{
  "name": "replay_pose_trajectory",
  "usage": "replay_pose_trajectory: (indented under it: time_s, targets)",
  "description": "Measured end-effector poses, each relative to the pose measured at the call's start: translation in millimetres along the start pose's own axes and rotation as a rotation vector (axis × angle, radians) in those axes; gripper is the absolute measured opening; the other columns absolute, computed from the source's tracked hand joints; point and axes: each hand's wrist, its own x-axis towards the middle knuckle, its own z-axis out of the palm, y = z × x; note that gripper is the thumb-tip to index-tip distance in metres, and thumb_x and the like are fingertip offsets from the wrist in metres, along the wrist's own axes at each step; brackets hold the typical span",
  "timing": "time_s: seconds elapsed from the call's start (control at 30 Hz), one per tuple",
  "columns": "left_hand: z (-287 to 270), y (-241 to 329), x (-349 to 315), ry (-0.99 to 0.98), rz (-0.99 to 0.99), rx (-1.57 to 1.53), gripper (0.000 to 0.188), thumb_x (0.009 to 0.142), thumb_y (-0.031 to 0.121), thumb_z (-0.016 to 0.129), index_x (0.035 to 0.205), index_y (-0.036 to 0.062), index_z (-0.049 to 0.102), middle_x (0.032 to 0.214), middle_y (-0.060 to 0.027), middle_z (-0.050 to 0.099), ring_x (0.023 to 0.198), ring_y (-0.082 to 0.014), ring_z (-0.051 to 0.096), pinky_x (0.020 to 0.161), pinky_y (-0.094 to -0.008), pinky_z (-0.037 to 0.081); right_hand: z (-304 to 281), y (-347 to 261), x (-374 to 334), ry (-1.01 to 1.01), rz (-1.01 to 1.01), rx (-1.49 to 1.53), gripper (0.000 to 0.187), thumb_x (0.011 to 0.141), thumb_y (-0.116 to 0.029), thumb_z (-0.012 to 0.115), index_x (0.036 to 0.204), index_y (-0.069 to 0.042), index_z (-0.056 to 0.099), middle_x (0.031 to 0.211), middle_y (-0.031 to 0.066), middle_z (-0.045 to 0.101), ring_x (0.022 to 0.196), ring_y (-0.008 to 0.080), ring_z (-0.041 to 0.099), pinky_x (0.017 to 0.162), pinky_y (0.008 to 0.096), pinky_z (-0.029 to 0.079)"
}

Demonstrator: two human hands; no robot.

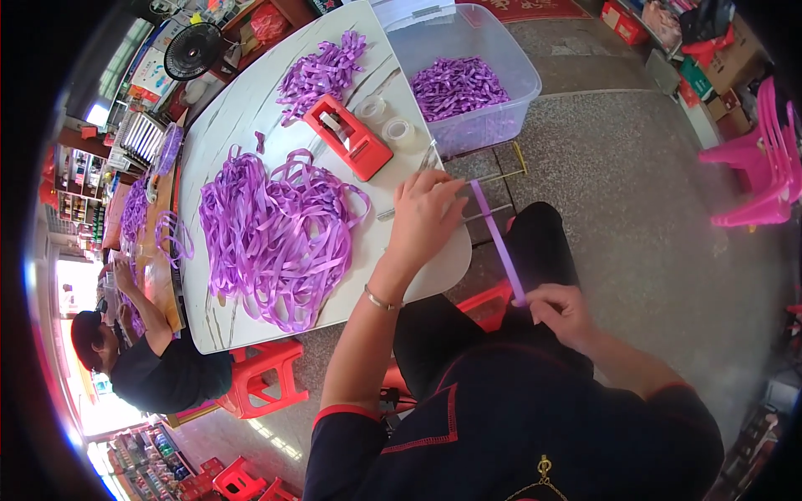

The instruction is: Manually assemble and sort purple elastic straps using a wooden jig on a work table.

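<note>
Beyond the table's right edge, a purple ribbon (499, 242) runs slantwise from two thin metal rods (499, 177) down to my right hand (565, 314). The fingers of that hand are closed on its lower end, and the stretch between looks taut. Its upper end passes around or over the rods; which, I cannot tell. My left hand (424, 213) is at the table edge beside the rods, fingers bent, thumb apart from them, with nothing visible in its grasp. A large heap of loose purple ribbon loops (276, 242) lies on the table left of it.
On the white marbled table (251, 125) stand a red tape dispenser (348, 138), clear tape rolls (398, 130) and a pile of purple bows (322, 75). A clear plastic bin (510, 108) holds more bows. At left, a person (159, 359) sits working with ribbon. Pink chairs (764, 167) stand right.
</note>
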Motion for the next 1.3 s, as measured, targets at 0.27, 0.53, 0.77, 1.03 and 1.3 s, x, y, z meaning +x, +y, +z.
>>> replay_pose_trajectory:
  time_s: [0.27,0.53,0.77,1.03,1.3]
  targets:
    - [-10,5,-33,-0.047,-0.004,-0.019,0.028,0.071,0.009,0.065,0.098,0.0058,0.061,0.114,-0.0113,0.055,0.109,-0.0311,0.049,0.094,-0.0431,0.035,-12,-69,80,0.017,-0.121,0.037,0.019,0.089,-0.012,0.050,0.097,-0.003,0.065,0.067,-0.0056,0.051,0.059,0.0020,0.040,0.051,0.0182,0.032]
    - [-11,8,-33,-0.088,-0.066,-0.034,0.029,0.070,0.007,0.063,0.099,0.0066,0.061,0.119,-0.0107,0.052,0.115,-0.0317,0.045,0.099,-0.0464,0.031,-27,-55,200,0.007,0.024,0.209,0.024,0.090,-0.024,0.053,0.101,-0.008,0.066,0.059,-0.0128,0.034,0.051,-0.0007,0.024,0.046,0.0180,0.019]
    - [-13,3,-19,-0.042,-0.059,-0.108,0.026,0.072,0.008,0.064,0.098,0.0059,0.061,0.110,-0.0101,0.056,0.103,-0.0290,0.051,0.090,-0.0406,0.036,-29,-15,231,-0.043,0.095,0.245,0.023,0.088,-0.028,0.055,0.099,-0.011,0.066,0.058,-0.0134,0.036,0.049,-0.0012,0.025,0.044,0.0166,0.018]
    - [-2,-6,8,-0.011,-0.077,-0.067,0.022,0.075,0.009,0.063,0.096,0.0091,0.063,0.096,-0.0095,0.056,0.095,-0.0280,0.051,0.085,-0.0379,0.038,-25,21,234,0.018,0.175,0.189,0.024,0.087,-0.029,0.057,0.098,-0.011,0.067,0.065,-0.0119,0.047,0.050,-0.0010,0.032,0.044,0.0163,0.023]
    - [8,-12,28,-0.124,-0.073,0.043,0.013,0.077,0.017,0.063,0.085,0.0089,0.067,0.095,-0.0057,0.055,0.097,-0.0274,0.048,0.087,-0.0404,0.035,-21,62,183,-0.051,0.258,0.120,0.025,0.087,-0.020,0.055,0.108,-0.009,0.061,0.077,-0.0051,0.058,0.059,0.0032,0.045,0.051,0.0175,0.032]
